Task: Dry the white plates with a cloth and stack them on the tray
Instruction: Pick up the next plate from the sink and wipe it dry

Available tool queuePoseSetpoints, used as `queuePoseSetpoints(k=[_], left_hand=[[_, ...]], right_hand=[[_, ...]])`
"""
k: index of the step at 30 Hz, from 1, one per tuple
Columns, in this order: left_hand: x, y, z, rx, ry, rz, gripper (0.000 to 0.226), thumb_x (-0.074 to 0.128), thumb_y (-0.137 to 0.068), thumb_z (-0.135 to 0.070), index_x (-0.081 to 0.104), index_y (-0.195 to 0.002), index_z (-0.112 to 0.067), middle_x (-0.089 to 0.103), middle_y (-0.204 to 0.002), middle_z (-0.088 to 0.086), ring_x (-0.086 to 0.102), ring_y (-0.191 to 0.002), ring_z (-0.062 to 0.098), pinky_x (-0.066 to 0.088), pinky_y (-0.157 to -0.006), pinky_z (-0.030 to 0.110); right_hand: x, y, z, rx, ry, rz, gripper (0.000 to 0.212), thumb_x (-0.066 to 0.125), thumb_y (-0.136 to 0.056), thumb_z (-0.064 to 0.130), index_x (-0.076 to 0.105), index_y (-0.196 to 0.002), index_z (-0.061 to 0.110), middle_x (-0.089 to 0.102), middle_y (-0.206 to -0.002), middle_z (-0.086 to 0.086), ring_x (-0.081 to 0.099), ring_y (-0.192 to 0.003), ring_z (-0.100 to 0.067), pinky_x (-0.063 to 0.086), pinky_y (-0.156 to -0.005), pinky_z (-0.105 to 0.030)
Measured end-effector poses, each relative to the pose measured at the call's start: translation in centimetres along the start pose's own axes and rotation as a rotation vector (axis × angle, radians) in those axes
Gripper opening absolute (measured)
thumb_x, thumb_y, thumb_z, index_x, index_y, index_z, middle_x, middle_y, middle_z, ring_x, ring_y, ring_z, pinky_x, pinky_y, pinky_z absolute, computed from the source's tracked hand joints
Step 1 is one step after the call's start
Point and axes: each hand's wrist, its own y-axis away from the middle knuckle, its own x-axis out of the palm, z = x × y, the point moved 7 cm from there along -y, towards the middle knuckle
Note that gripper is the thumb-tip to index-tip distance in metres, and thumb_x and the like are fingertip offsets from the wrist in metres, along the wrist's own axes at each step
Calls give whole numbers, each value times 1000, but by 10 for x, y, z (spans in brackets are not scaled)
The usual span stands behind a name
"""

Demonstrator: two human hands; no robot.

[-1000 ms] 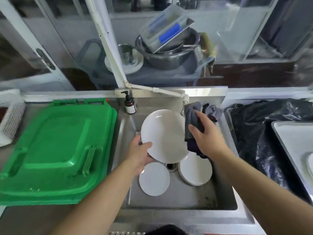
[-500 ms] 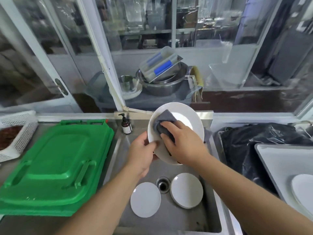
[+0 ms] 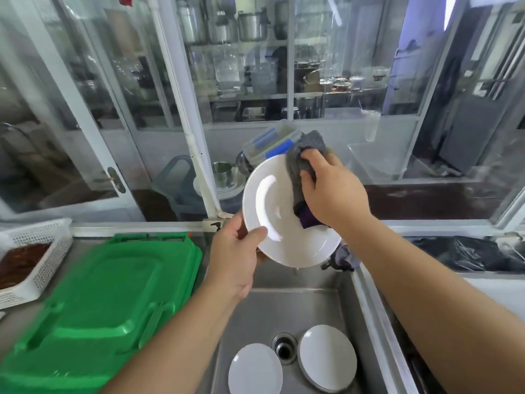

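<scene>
The left hand (image 3: 237, 251) is closed around the lower-left rim of a white plate (image 3: 284, 223), held tilted above the sink (image 3: 363, 322). A grey cloth (image 3: 301, 172) is gripped by the right hand (image 3: 332, 191) against the plate's upper right. Two plates (image 3: 326, 356) lie in the sink beside its drain; a green lid (image 3: 99, 302) lies on the bench left of the sink.

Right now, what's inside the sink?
In the sink: one plate left of the drain, a small stack right of it. Forearms hide part of the basin.
</scene>
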Motion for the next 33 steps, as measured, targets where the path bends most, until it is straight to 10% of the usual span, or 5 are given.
queuePoseSetpoints(k=[9, 21, 33], left_hand=[[-43, -23, -18, 52, -56, -68, 41, 68, -93, -5, 73, -122, -35, 78, -111, -10, 70, -110, 28, 63, -86, 50], [-32, -11, -14, 12, 48, 61, 51, 58, -95, 9, 80, -108, -34, 80, -107, 3, 77, -92, 16, 62, -69, 31], [-60, -23, -33, 103, 233, -109, 47, 62, -94, 7, 78, -112, -34, 78, -115, -4, 71, -107, 24, 62, -68, 31]], right_hand=[[48, 62, 18, 237, -112, 126, 35, 48, -106, 31, 52, -141, 30, 67, -125, -5, 61, -91, -30, 41, -72, -36], [19, -11, 107, -152, -203, 57, 32, 62, -100, 24, 66, -132, 22, 69, -115, -8, 65, -91, -30, 41, -70, -34], [44, -15, -2, 462, -183, 237, 63, 56, -99, 59, 49, -151, 26, 68, -128, -7, 63, -114, -35, 49, -87, -41]])
